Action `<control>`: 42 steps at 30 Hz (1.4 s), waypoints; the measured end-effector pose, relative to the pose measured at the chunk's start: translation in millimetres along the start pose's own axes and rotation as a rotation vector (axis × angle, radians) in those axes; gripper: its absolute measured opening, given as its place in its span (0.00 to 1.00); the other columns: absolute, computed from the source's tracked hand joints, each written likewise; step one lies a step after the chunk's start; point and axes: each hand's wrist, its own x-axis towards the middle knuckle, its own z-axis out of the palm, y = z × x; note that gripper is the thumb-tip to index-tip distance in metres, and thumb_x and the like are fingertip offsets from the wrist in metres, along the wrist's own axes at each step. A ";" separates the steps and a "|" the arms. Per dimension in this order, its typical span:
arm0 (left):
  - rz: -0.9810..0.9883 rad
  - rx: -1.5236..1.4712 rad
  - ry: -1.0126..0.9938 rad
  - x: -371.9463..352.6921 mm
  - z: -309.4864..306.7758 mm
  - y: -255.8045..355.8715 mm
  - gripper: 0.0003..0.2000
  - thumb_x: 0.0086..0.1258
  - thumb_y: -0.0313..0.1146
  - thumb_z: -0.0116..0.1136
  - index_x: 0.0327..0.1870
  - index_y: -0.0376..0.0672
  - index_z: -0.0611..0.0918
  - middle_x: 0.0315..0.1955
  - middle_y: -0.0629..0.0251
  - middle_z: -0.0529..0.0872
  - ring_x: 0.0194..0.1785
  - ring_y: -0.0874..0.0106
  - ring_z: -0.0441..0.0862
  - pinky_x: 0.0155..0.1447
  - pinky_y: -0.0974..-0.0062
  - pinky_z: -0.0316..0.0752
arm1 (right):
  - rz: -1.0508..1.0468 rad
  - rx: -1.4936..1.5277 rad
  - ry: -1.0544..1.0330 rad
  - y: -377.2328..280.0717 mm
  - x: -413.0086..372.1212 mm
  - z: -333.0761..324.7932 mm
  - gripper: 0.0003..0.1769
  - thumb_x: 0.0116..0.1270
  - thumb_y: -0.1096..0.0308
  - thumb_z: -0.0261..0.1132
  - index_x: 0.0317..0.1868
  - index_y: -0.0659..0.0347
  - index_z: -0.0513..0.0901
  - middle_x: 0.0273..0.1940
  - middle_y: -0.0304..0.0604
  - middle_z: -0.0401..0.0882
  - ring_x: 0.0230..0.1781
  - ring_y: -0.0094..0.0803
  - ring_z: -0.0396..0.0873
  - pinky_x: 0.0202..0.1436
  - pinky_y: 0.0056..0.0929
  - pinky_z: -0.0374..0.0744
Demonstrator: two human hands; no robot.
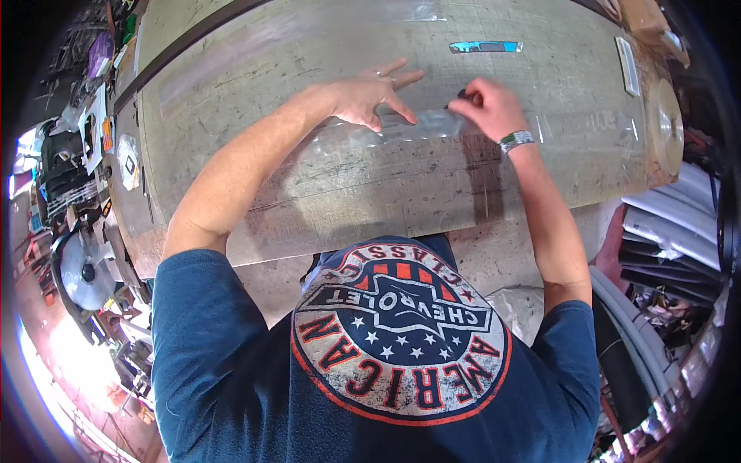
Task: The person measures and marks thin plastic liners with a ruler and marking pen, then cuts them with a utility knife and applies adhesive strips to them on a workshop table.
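A strip of clear plastic film (432,127) lies across the worktable near its front part. My left hand (374,96) rests over the film with its fingers spread, a ring on one finger. To its right, my right hand (490,108) is closed around a small dark tool (463,96) at the film's upper edge; most of the tool is hidden by the fingers. A patterned band circles my right wrist. Further right, the film continues under and past my right hand.
Beyond my hands a blue and dark strip (486,47) lies on the worktable (347,193). A pale rectangular piece (628,66) is near the right edge, above a round disc (665,122). Rolls of material (671,212) stand at the right. Papers and tools crowd the left side.
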 end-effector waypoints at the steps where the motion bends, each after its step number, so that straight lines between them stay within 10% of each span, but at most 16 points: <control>1: 0.002 -0.008 0.001 0.3 -0.3 0.2 0.34 0.51 0.25 0.79 0.62 0.71 0.88 0.87 0.73 0.49 0.89 0.59 0.35 0.89 0.47 0.50 | -0.093 -0.062 0.189 9.6 8.7 -2.4 0.18 0.67 0.53 0.74 0.49 0.55 0.86 0.44 0.43 0.88 0.46 0.47 0.85 0.55 0.45 0.80; 3: 0.005 -0.016 0.005 -0.9 0.7 -1.7 0.34 0.52 0.25 0.79 0.62 0.71 0.88 0.87 0.73 0.49 0.89 0.59 0.34 0.89 0.47 0.49 | -0.271 -0.178 0.572 36.0 39.2 -4.9 0.13 0.71 0.59 0.70 0.53 0.53 0.86 0.49 0.43 0.87 0.47 0.47 0.85 0.56 0.44 0.81; 9: 0.006 0.000 0.022 1.3 3.2 -2.3 0.34 0.51 0.24 0.79 0.61 0.70 0.88 0.87 0.74 0.50 0.89 0.59 0.35 0.89 0.45 0.48 | -0.325 -0.410 0.464 68.9 77.7 -15.7 0.14 0.74 0.68 0.64 0.58 0.51 0.83 0.66 0.38 0.78 0.51 0.49 0.84 0.55 0.47 0.83; 15: -0.002 -0.032 0.007 1.1 3.7 -2.9 0.34 0.50 0.23 0.78 0.61 0.69 0.88 0.86 0.73 0.50 0.89 0.59 0.35 0.89 0.44 0.46 | -0.067 -0.319 0.042 52.5 69.9 -52.0 0.11 0.71 0.65 0.70 0.51 0.56 0.82 0.47 0.41 0.87 0.46 0.46 0.85 0.49 0.46 0.81; 21: -0.005 -0.045 0.007 -0.3 4.8 -3.3 0.34 0.52 0.22 0.77 0.62 0.68 0.88 0.87 0.73 0.50 0.89 0.59 0.34 0.89 0.44 0.45 | -0.033 0.530 0.452 57.7 53.1 -50.0 0.20 0.70 0.53 0.76 0.44 0.61 0.83 0.33 0.35 0.83 0.33 0.25 0.78 0.39 0.26 0.76; 30: -0.023 -0.067 -0.019 1.0 1.6 -1.7 0.34 0.52 0.22 0.78 0.62 0.67 0.88 0.87 0.73 0.49 0.89 0.59 0.33 0.89 0.43 0.45 | 0.480 0.326 0.370 78.6 -2.1 -46.4 0.35 0.81 0.35 0.49 0.54 0.58 0.89 0.30 0.42 0.88 0.37 0.28 0.87 0.42 0.32 0.80; 36: 0.015 -0.112 -0.034 1.2 4.3 -9.5 0.36 0.49 0.22 0.80 0.63 0.66 0.88 0.87 0.72 0.46 0.89 0.57 0.32 0.89 0.43 0.44 | 0.040 0.614 0.484 -43.7 -120.4 -31.8 0.28 0.87 0.51 0.50 0.56 0.70 0.86 0.38 0.43 0.88 0.34 0.25 0.83 0.40 0.27 0.80; 42: 0.078 -0.070 -0.025 1.1 5.3 -15.1 0.39 0.48 0.19 0.79 0.65 0.67 0.86 0.88 0.69 0.43 0.89 0.54 0.31 0.88 0.44 0.44 | 0.088 0.861 0.426 -118.1 -121.8 96.7 0.18 0.83 0.58 0.60 0.56 0.67 0.82 0.43 0.46 0.89 0.39 0.29 0.88 0.44 0.32 0.84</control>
